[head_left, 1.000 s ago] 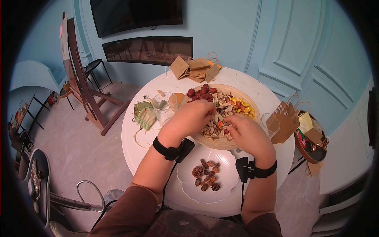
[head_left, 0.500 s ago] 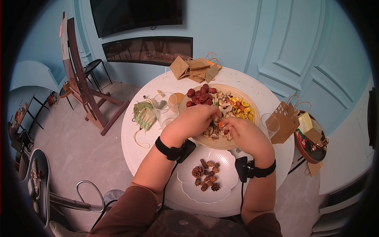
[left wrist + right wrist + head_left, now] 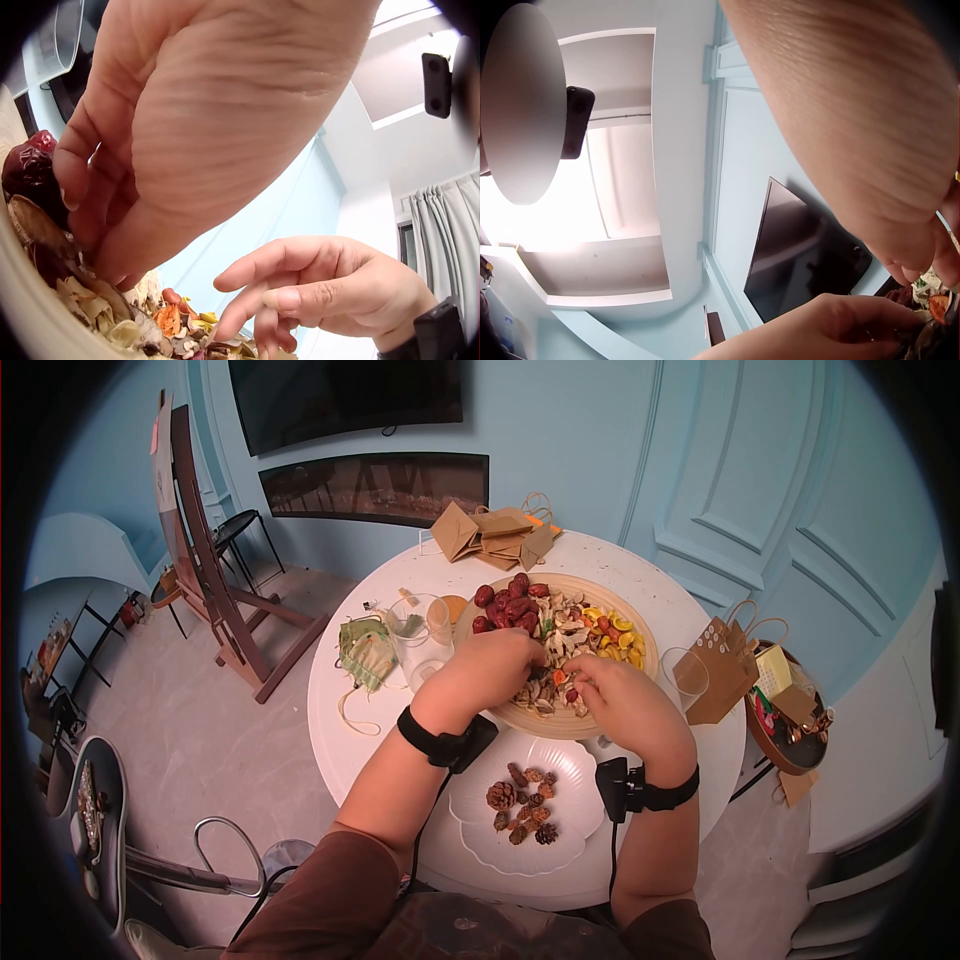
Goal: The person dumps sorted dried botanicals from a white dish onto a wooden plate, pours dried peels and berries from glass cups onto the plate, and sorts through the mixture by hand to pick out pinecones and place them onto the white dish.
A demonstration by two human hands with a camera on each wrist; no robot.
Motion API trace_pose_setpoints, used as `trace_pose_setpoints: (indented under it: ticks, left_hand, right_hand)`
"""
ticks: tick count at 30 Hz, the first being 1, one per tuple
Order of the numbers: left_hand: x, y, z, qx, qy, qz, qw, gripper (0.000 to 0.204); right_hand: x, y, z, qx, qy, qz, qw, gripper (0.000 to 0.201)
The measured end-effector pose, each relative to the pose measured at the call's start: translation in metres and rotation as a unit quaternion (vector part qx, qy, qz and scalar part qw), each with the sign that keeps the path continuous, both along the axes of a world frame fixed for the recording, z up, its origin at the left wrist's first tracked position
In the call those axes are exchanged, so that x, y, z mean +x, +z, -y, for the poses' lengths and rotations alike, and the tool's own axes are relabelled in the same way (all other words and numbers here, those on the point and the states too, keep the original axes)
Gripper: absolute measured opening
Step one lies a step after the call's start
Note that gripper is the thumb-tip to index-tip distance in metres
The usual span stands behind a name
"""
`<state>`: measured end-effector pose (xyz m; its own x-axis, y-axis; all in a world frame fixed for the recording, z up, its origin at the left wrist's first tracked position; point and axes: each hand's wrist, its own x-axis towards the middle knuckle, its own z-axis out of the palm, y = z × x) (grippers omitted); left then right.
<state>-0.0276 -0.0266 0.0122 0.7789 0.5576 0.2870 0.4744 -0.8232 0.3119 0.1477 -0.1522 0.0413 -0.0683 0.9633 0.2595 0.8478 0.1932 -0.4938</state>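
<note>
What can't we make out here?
- Whether the left hand grips any dried slices: head view, its own back hides most fingertips.
- Right hand: right wrist view, finger ends partly cut off by the right edge.
- Marks on the right-side paper bag: head view, too small.

Those beige-brown dried slices are all curled and crinkly, heaped loose from 12 down to 6 o'clock in the round wooden tray. Wrinkly dark red dates pile up around 11, yellow pieces sit around 2.
</note>
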Motion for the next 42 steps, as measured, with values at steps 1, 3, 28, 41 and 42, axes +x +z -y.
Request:
trace_pose_setpoints:
  ticks: [1, 3, 28, 41, 42]
  left_hand:
    - [0.000, -0.001, 0.000, 0.009, -0.004, 0.009, 1.000, 0.025]
    - [0.001, 0.002, 0.002, -0.004, 0.003, -0.019, 1.000, 0.023]
    - [0.000, 0.004, 0.009, -0.003, 0.026, -0.066, 0.997, 0.029]
    - [0.002, -0.001, 0.009, 0.009, 0.042, -0.040, 0.998, 0.026]
    - [0.002, 0.000, 0.009, 0.008, 0.043, -0.046, 0.998, 0.025]
  right_hand:
    - [0.000, 0.001, 0.000, 0.000, 0.000, 0.000, 1.000, 0.022]
    - [-0.001, 0.002, 0.001, -0.005, -0.003, -0.002, 1.000, 0.022]
    - [-0.002, 0.004, 0.003, -0.015, -0.006, -0.005, 1.000, 0.021]
    - [-0.003, 0.005, 0.003, -0.016, -0.005, -0.005, 1.000, 0.021]
    - [-0.003, 0.005, 0.003, -0.017, -0.005, -0.004, 1.000, 0.021]
